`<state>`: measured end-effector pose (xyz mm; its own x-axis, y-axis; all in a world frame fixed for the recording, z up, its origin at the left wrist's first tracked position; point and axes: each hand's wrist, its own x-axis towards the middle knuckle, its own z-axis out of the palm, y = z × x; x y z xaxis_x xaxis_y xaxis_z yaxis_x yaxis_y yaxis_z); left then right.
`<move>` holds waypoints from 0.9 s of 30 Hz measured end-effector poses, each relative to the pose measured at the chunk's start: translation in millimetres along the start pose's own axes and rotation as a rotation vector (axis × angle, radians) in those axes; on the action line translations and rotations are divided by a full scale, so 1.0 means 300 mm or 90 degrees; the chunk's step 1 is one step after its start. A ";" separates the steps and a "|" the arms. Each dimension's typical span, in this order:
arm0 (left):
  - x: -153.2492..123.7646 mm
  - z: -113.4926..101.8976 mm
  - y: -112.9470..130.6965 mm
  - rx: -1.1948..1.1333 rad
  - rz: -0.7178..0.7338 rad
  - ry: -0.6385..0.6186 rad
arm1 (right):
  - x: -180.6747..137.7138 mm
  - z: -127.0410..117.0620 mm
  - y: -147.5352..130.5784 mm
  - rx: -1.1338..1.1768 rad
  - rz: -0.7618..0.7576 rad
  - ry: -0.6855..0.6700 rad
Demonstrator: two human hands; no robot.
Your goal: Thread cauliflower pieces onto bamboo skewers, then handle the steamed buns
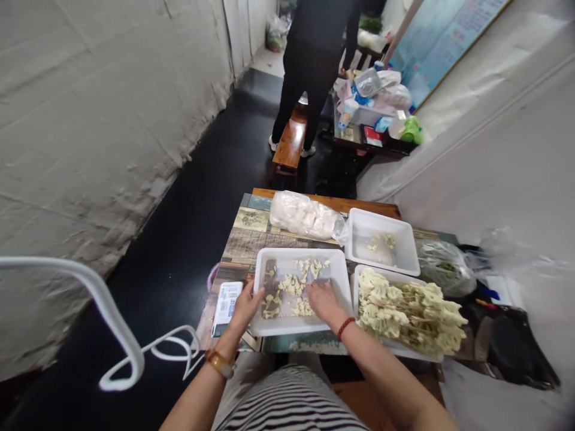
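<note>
My left hand (pixel 247 304) grips the left rim of a white plastic tray (pixel 291 326), thumb on the edge. Loose pale yellow flower clusters (pixel 291 284) lie scattered over the tray's bottom. Inside its right half, my right hand (pixel 322 301) reaches down with fingers bent together over the clusters; what the fingertips hold is hidden. Close by on the right, a thick bunch of pale yellow flowers on dry brown stems (pixel 404 311) rests on a second white tray (pixel 357 278). A third white tray (pixel 406 245) behind it has a few small pieces inside.
A phone-like white box (pixel 227 304) lies left of the tray on the patterned table (pixel 242 242). Behind are a clear bag of white blocks (pixel 305 216) and a greenish plastic bag (pixel 447 266). A white cable (pixel 130 353) hangs left. A person (pixel 309 66) stands over a wooden bench (pixel 291 140).
</note>
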<state>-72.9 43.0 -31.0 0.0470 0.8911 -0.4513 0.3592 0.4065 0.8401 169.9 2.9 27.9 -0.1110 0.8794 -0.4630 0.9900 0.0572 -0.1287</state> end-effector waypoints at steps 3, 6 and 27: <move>0.000 -0.016 -0.018 -0.021 0.006 -0.025 | -0.069 -0.087 0.019 0.056 -0.011 0.041; 0.002 -0.021 -0.022 -0.036 0.011 -0.036 | -0.157 -0.159 0.061 0.104 -0.007 0.084; 0.013 -0.063 -0.078 0.088 0.170 0.284 | -0.163 -0.040 0.033 0.851 -0.003 0.625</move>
<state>-98.7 40.7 -46.7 -0.2356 0.9714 -0.0300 0.5093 0.1497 0.8475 186.1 -33.8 59.7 0.4930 0.8540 0.1664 0.1638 0.0967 -0.9817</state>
